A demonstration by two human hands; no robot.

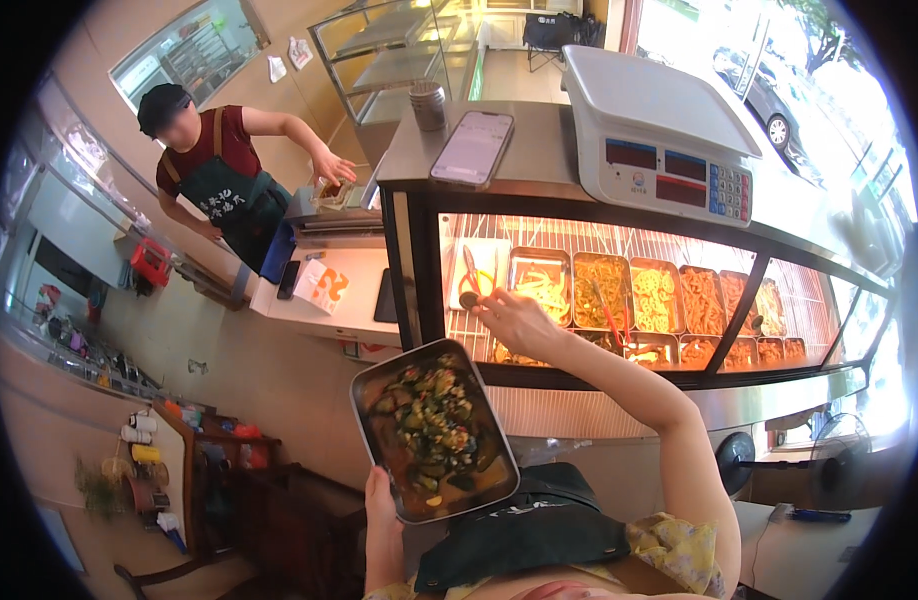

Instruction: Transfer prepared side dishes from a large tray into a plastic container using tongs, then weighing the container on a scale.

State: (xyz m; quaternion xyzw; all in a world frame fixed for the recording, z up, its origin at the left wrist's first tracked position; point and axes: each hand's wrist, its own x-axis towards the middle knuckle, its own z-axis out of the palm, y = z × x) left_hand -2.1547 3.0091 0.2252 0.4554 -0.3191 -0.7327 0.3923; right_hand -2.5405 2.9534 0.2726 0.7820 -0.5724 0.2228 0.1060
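My left hand [381, 500] grips the near left edge of a rectangular metal tray [358, 420]. The tray is tilted and carries chopped green vegetables [429, 410] in brownish sauce with pale and red bits. Stretched forward into the lit display case [579, 232], my right hand [519, 322] has its fingers pinched at the dark rounded end of red-handled tongs [471, 272]. Those tongs lie over a white tray [494, 250] at the case's left end. Right of my hand stand several metal trays of food, such as a tray of pale yellow strips [541, 285].
A white scale [659, 150], a phone [472, 147] and a cup [428, 105] stand on the case top. At the left, a co-worker [219, 170] in a dark apron reaches toward a small container [331, 194]. Behind my tray is a wooden chair [289, 520]. A fan [841, 445] stands at right.
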